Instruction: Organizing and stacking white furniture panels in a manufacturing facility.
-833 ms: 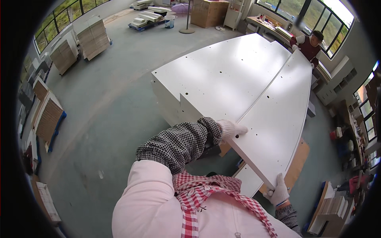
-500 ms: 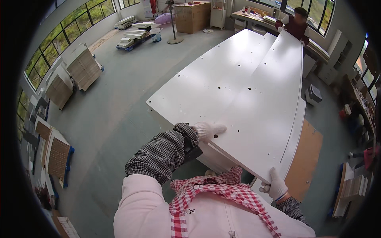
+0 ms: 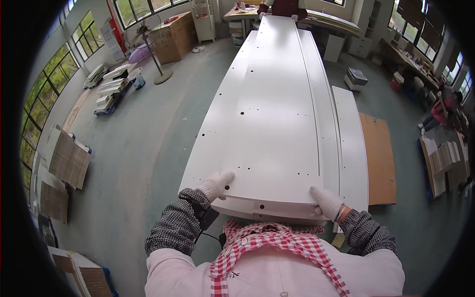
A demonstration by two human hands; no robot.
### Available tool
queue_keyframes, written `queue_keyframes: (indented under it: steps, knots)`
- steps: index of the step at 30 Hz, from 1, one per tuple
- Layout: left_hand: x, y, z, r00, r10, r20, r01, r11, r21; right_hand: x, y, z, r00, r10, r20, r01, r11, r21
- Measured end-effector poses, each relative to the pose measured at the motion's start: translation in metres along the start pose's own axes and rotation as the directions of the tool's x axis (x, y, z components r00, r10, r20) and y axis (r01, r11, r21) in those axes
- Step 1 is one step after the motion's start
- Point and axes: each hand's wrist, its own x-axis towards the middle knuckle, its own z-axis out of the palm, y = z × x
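Observation:
A long white drilled panel (image 3: 277,114) lies on top of a stack of similar white boards and stretches away from me. My left hand (image 3: 215,184), in a white glove, rests flat on the panel's near left corner. My right hand (image 3: 326,201), also gloved, grips the near right edge of the same panel. At the far end another person (image 3: 283,7) in dark red holds the panel's other end with both hands.
A narrower white board (image 3: 352,148) and a brown board (image 3: 380,158) lie to the right of the stack. Stacked boards sit on the floor at left (image 3: 69,161), a standing fan (image 3: 151,49) and cardboard box (image 3: 173,29) at far left. Another person (image 3: 440,111) stands at right.
The view has swung so the panel now runs straight ahead instead of diagonally. Both hands have shifted to the near end of the top panel, left hand flat on it.

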Motion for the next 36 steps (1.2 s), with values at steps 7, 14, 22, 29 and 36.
queue_keyframes:
  steps: [7,14,22,29,36]
  knots:
    - [0.004,-0.073,-0.15,1.0,0.027,0.016,-0.03,0.97,0.24,0.032,-0.072,0.154,0.991,0.036,0.129,-0.053,0.99,0.128]
    - [0.007,-0.111,-0.21,0.968,-0.248,-0.042,0.236,0.953,-0.187,0.053,-0.105,0.241,0.98,0.184,0.074,-0.194,0.966,0.168]
    - [0.024,-0.158,-0.211,0.972,-0.234,0.037,0.235,0.971,-0.034,0.075,-0.068,0.285,0.959,0.282,0.013,-0.27,0.9,0.342]
    - [0.037,-0.192,-0.178,0.948,-0.307,0.088,0.315,0.944,-0.102,0.065,-0.036,0.286,0.963,0.23,-0.141,-0.186,0.944,0.271]
    - [0.036,-0.2,-0.155,0.966,-0.257,0.007,0.257,0.964,-0.066,0.048,-0.021,0.266,0.88,0.471,0.062,-0.471,0.847,0.246]
